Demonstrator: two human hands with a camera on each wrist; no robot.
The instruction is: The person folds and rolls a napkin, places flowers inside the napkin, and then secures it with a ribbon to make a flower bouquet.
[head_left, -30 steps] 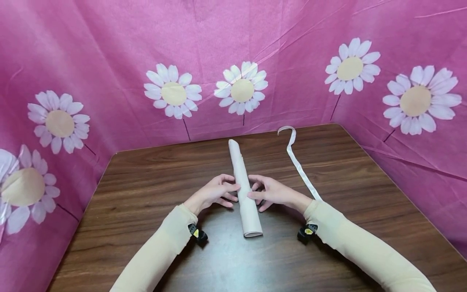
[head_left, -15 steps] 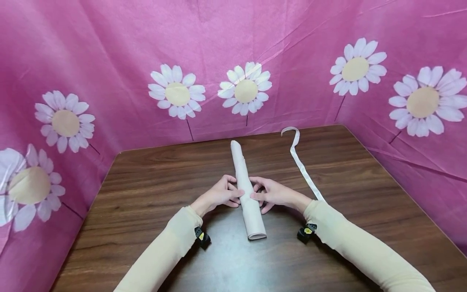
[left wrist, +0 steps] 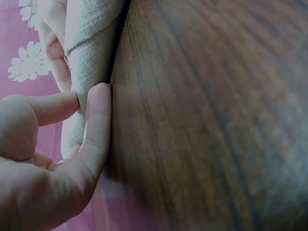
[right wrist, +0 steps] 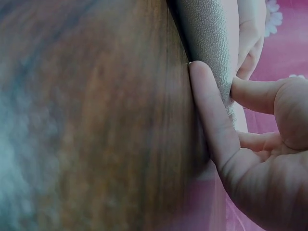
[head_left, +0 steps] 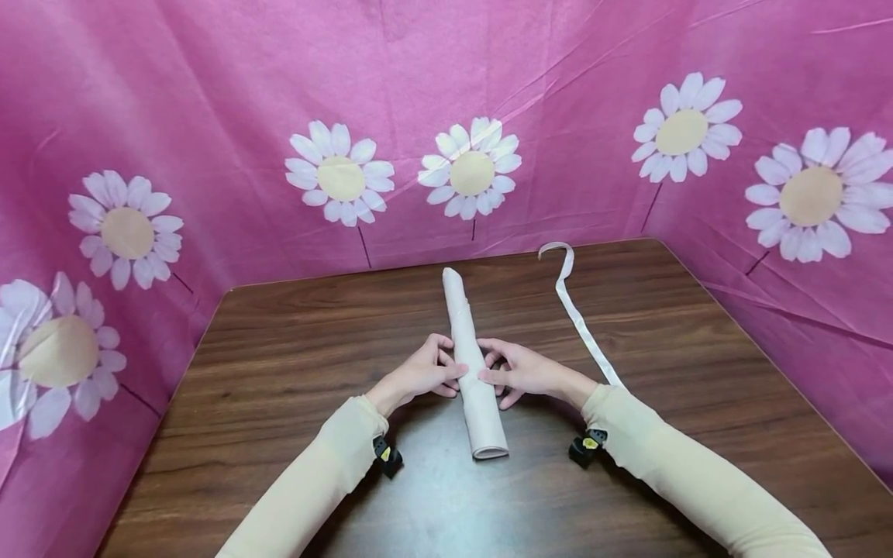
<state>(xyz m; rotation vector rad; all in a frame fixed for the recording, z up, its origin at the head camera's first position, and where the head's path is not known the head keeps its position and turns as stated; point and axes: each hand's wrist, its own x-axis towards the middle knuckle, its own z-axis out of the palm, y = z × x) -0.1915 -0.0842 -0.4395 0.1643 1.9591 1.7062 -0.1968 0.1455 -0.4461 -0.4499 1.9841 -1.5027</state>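
A rolled cream cloth [head_left: 484, 418] lies lengthwise on the table, its open end facing me and its coarse weave visible in both wrist views. My left hand [head_left: 421, 372] grips its left side near the middle, thumb on top and fingers low against the side. From the right, my right hand [head_left: 526, 369] holds it the same way, opposite the left one. Up close, the left thumb [left wrist: 60, 106] presses into the fabric, and a slanting cloth edge shows beyond it. The right thumb [right wrist: 255, 92] likewise touches the roll while a finger lies low along its side.
A white ribbon [head_left: 584, 329] trails over the right of the brown wooden table [head_left: 293, 349], its far end curled near the back edge and its near end hidden behind the right forearm. A pink flowered curtain [head_left: 544, 85] surrounds the table's back and sides.
Since a second ago, the left hand has closed in on the roll, its fingers now against the side. The whole view has shifted slightly right; the last half second shows almost no motion.
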